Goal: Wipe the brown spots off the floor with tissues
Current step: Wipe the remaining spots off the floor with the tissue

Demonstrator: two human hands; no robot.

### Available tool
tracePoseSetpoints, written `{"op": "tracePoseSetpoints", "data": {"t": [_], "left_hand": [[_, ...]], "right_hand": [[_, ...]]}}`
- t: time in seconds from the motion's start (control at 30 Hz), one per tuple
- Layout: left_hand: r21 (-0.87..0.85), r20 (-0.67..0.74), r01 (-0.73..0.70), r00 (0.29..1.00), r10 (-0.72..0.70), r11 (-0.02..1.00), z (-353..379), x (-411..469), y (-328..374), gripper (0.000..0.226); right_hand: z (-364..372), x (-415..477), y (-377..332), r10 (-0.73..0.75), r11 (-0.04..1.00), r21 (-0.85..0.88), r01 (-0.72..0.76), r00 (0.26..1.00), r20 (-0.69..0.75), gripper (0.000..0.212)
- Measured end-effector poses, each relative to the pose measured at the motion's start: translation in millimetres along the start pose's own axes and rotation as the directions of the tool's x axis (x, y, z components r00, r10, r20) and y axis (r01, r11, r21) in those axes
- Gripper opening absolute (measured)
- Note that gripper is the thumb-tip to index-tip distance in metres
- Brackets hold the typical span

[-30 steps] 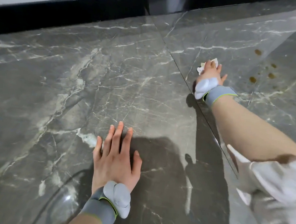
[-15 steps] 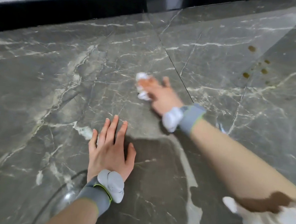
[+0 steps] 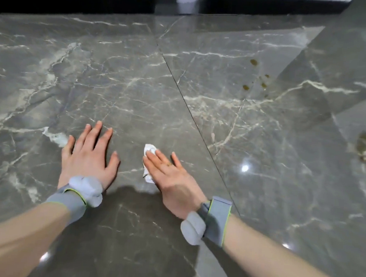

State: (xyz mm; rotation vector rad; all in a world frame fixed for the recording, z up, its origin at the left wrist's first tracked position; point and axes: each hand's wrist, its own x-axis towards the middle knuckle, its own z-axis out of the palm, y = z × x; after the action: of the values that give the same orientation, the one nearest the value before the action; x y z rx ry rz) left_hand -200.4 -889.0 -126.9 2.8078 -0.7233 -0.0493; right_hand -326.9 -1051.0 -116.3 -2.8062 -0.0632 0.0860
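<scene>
My right hand (image 3: 171,176) lies flat on the grey marble floor (image 3: 116,87), pressing a crumpled white tissue (image 3: 148,164) under its fingers; only the tissue's left edge shows. My left hand (image 3: 89,156) rests flat with fingers spread, just left of it, holding nothing. Several small brown spots (image 3: 255,78) sit on the tile far to the upper right. A larger brown smear (image 3: 363,145) lies at the right edge.
A black skirting board (image 3: 79,1) runs along the back wall. A thin tile joint (image 3: 192,115) crosses the floor diagonally just right of my right hand. Bright light reflections (image 3: 245,168) show on the glossy tile.
My right hand has dragged the tissue from beyond the tile joint back toward me and to the left, ending beside my left hand. The left hand stayed planted.
</scene>
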Motion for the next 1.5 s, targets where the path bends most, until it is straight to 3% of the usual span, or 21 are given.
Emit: {"op": "tracePoseSetpoints", "data": {"t": [0.07,0.13,0.17,0.27,0.3,0.37,0.5,0.63,0.77,0.83,1.0,1.17,1.27,1.5], "left_hand": [[-0.003,0.003,-0.014,1.000,0.014,1.000,-1.9,-3.1,2.9,0.067],[0.007,0.009,-0.019,1.000,0.019,1.000,-1.8,-2.5,1.6,0.069],[0.012,0.019,-0.018,1.000,0.017,1.000,-2.6,-1.9,1.6,0.071],[0.033,0.060,-0.025,0.998,0.023,0.999,-5.8,-5.1,4.1,0.079],[0.034,0.089,-0.027,0.996,0.024,0.999,-9.8,-6.8,4.7,0.081],[-0.014,0.182,0.010,0.983,-0.008,1.000,-18.7,4.0,0.2,0.080],[-0.029,0.269,0.025,0.963,-0.016,0.999,-32.8,11.6,-0.8,0.060],[-0.105,0.075,0.099,0.993,-0.092,0.990,-22.7,-11.4,39.3,0.065],[-0.123,0.112,-0.202,0.970,0.216,0.972,1.8,-6.0,117.4,0.063],[-0.140,0.149,-0.281,0.942,0.300,0.950,13.4,2.4,158.2,0.062],[-0.016,0.139,-0.401,0.906,0.399,0.916,48.2,31.8,194.7,0.063],[-0.095,0.097,-0.385,0.914,0.394,0.918,53.4,30.8,192.0,0.060],[-0.099,0.122,-0.401,0.904,0.411,0.911,51.3,36.5,193.5,0.061],[-0.085,0.157,-0.401,0.899,0.410,0.912,48.8,37.2,192.6,0.064]], "right_hand": [[-12.5,-28.3,15.9,0.044,0.999,0.008,-0.044,0.999,0.008,0.067],[-23.6,-54.8,45.1,0.224,0.974,0.057,-0.220,0.973,-0.059,0.062],[-27.7,-69.4,61.8,0.356,0.933,0.083,-0.349,0.930,-0.094,0.059],[-39.0,-115.6,90.6,0.689,0.725,0.155,-0.671,0.704,-0.173,0.054],[-37.9,-127.1,92.5,0.746,0.665,0.155,-0.730,0.641,-0.181,0.053],[-32.3,-130.4,93.2,0.782,0.620,0.122,-0.775,0.598,-0.178,0.051],[-31.5,-135.8,85.0,0.774,0.630,0.127,-0.766,0.606,-0.182,0.049],[-35.5,-147.5,91.1,0.728,0.683,0.079,-0.726,0.669,-0.149,0.049],[-47.3,-150.5,119.1,0.639,0.768,0.038,-0.639,0.764,-0.085,0.049],[-57.8,-142.0,140.1,0.620,0.784,0.011,-0.621,0.782,-0.054,0.050],[-78.3,-87.3,208.4,0.701,0.713,0.048,-0.699,0.711,-0.053,0.052],[-83.6,-17.1,239.0,0.755,0.654,0.132,-0.745,0.632,-0.177,0.053],[-85.4,8.4,243.1,0.698,0.712,0.112,-0.693,0.683,-0.214,0.054],[-90.6,10.8,236.7,0.528,0.850,0.083,-0.521,0.836,-0.149,0.048]]}}
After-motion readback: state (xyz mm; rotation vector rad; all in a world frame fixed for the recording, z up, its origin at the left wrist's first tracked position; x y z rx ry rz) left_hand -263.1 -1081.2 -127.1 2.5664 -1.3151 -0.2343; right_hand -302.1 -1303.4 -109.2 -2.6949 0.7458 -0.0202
